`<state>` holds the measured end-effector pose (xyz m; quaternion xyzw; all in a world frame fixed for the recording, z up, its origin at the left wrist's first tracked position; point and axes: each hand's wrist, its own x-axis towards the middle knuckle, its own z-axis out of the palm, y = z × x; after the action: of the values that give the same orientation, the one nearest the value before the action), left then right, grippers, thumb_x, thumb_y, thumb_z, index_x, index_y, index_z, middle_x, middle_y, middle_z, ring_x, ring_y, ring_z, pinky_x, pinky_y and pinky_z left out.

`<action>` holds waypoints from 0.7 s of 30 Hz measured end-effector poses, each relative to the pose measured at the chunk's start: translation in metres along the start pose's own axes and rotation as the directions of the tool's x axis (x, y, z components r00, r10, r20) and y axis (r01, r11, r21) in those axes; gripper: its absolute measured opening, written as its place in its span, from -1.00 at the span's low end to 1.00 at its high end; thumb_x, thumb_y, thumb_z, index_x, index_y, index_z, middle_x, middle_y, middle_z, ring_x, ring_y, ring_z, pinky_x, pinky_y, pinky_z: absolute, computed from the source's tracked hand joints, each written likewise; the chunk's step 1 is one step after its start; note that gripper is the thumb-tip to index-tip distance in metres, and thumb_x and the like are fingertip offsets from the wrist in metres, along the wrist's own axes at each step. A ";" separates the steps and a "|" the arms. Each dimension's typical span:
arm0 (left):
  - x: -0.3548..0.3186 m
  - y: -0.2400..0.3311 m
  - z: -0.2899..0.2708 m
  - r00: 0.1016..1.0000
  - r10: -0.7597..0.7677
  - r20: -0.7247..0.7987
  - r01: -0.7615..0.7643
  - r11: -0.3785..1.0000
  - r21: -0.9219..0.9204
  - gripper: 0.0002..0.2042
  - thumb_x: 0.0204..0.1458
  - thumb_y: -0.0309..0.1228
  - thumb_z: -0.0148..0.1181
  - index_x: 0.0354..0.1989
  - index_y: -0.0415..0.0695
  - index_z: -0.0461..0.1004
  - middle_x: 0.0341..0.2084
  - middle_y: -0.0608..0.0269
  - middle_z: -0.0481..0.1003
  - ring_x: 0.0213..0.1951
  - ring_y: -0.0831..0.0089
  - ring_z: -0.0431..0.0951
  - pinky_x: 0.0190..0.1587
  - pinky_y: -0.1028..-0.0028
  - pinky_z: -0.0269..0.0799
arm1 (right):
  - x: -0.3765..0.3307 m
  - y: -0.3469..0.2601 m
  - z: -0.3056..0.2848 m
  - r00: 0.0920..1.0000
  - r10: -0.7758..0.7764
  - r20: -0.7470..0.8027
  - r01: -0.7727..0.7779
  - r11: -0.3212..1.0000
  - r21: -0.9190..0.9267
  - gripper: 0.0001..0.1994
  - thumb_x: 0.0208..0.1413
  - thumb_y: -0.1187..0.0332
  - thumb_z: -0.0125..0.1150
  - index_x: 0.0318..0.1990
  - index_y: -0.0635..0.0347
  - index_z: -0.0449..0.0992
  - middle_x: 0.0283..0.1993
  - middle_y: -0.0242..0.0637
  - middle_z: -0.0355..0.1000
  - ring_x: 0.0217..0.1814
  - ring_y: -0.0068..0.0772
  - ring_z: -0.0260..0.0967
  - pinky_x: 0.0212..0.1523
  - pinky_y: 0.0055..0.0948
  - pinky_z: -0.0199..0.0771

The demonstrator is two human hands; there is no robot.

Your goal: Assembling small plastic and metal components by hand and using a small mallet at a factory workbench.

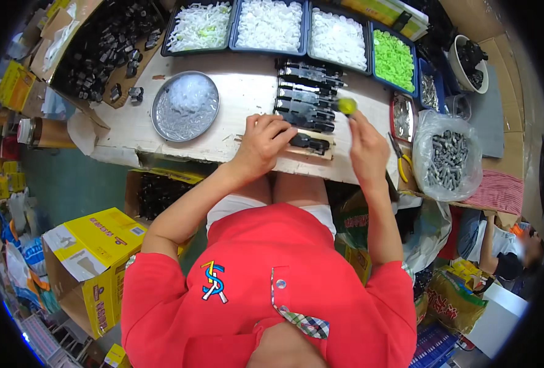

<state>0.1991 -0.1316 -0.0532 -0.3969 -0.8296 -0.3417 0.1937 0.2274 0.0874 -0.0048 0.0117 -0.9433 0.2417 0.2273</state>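
My right hand (369, 147) grips a small mallet with a round yellow-green face (347, 106), held up over the right end of a row of black parts. Its dark handle shows below my wrist. My left hand (261, 146) is bent with its fingertips closed on the left end of a black plastic part (309, 143), which lies on a pale wooden block (318, 154) near the table's front edge. Just beyond, several similar long black parts (309, 95) lie side by side. My fingers hide the end of the nearest part.
Blue trays of white pieces (269, 26) and green pieces (393, 60) line the back. A round metal dish (186, 107) stands left. Yellow-handled pliers (402, 161) and a bag of grey metal parts (448, 158) are right. A brown flask (48, 133) lies far left.
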 end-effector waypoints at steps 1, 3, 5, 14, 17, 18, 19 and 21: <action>0.004 -0.003 -0.006 0.995 0.045 0.087 -0.044 0.999 -0.016 -0.69 -0.24 -0.57 0.11 -0.21 -0.18 0.41 -0.30 0.15 0.39 -0.22 0.23 0.38 -0.14 0.29 0.17 | -0.005 0.012 -0.005 0.999 0.036 0.027 -0.032 0.990 -0.135 -0.82 0.10 0.31 -0.02 -0.15 0.00 0.42 -0.46 -0.24 0.42 -0.43 -0.12 0.38 -0.48 -0.22 0.32; 0.008 -0.010 -0.007 0.986 0.131 0.099 -0.124 0.989 -0.075 -0.71 -0.22 -0.57 0.11 -0.23 -0.19 0.41 -0.35 0.17 0.38 -0.27 0.24 0.37 -0.16 0.31 0.18 | -0.019 0.029 -0.014 0.994 0.084 0.075 -0.050 0.924 -0.378 -0.80 0.06 0.38 0.01 -0.14 0.02 0.43 -0.48 -0.24 0.31 -0.44 -0.16 0.33 -0.51 -0.22 0.28; 0.020 -0.013 -0.007 0.985 0.156 0.080 -0.146 0.982 -0.122 -0.71 -0.26 -0.59 0.14 -0.25 -0.20 0.41 -0.36 0.19 0.37 -0.29 0.24 0.37 -0.18 0.33 0.19 | -0.036 0.052 -0.016 0.989 0.095 0.114 -0.032 0.888 -0.459 -0.76 -0.01 0.46 0.02 -0.14 0.02 0.43 -0.44 -0.24 0.30 -0.37 -0.17 0.32 -0.46 -0.24 0.28; 0.087 -0.052 0.023 0.974 0.222 0.037 -0.225 0.956 0.187 -0.82 -0.26 -0.52 0.01 -0.41 -0.15 0.43 -0.37 0.19 0.35 -0.21 0.26 0.32 -0.11 0.29 0.16 | 0.004 0.057 -0.011 0.998 -0.067 0.002 0.065 0.963 -0.260 -0.72 -0.17 0.52 0.13 -0.21 0.07 0.45 -0.16 -0.33 0.31 -0.17 -0.26 0.22 -0.17 -0.27 0.09; 0.093 -0.052 0.032 0.974 0.216 0.067 -0.226 0.946 0.230 -0.85 -0.25 -0.50 0.01 -0.44 -0.13 0.44 -0.37 0.20 0.33 -0.20 0.28 0.31 -0.12 0.28 0.14 | 0.060 0.053 -0.011 0.976 -0.205 -0.079 0.178 0.949 -0.261 -0.75 -0.19 0.54 0.11 -0.27 0.07 0.46 -0.20 -0.33 0.34 -0.17 -0.28 0.23 -0.18 -0.28 0.09; 0.095 -0.052 0.031 0.974 0.219 0.062 -0.228 0.947 0.225 -0.85 -0.25 -0.50 0.02 -0.44 -0.13 0.44 -0.37 0.19 0.33 -0.20 0.27 0.31 -0.12 0.28 0.14 | 0.083 0.056 -0.008 0.966 -0.241 -0.095 0.208 0.940 -0.272 -0.76 -0.19 0.54 0.09 -0.30 0.06 0.47 -0.22 -0.34 0.36 -0.16 -0.28 0.24 -0.19 -0.27 0.09; 0.096 -0.052 0.030 0.974 0.219 0.058 -0.227 0.948 0.224 -0.85 -0.26 -0.49 0.02 -0.44 -0.13 0.44 -0.36 0.19 0.33 -0.20 0.26 0.30 -0.11 0.28 0.14 | 0.111 0.057 -0.002 0.954 -0.277 -0.116 0.233 0.926 -0.296 -0.76 -0.20 0.53 0.09 -0.30 0.05 0.48 -0.23 -0.35 0.36 -0.16 -0.28 0.24 -0.19 -0.26 0.10; 0.094 -0.055 0.022 0.987 0.153 0.051 -0.159 0.976 0.151 -0.80 -0.26 -0.53 0.06 -0.37 -0.15 0.43 -0.31 0.17 0.35 -0.17 0.23 0.31 -0.12 0.26 0.14 | 0.171 0.058 0.008 0.925 -0.346 -0.160 0.279 0.900 -0.336 -0.78 -0.21 0.52 0.08 -0.33 0.04 0.49 -0.26 -0.37 0.35 -0.15 -0.27 0.24 -0.20 -0.23 0.11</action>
<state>0.0969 -0.0915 -0.0353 -0.4513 -0.8233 -0.2524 0.2339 0.0633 0.1498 0.0367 0.1019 -0.9246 0.0524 0.3632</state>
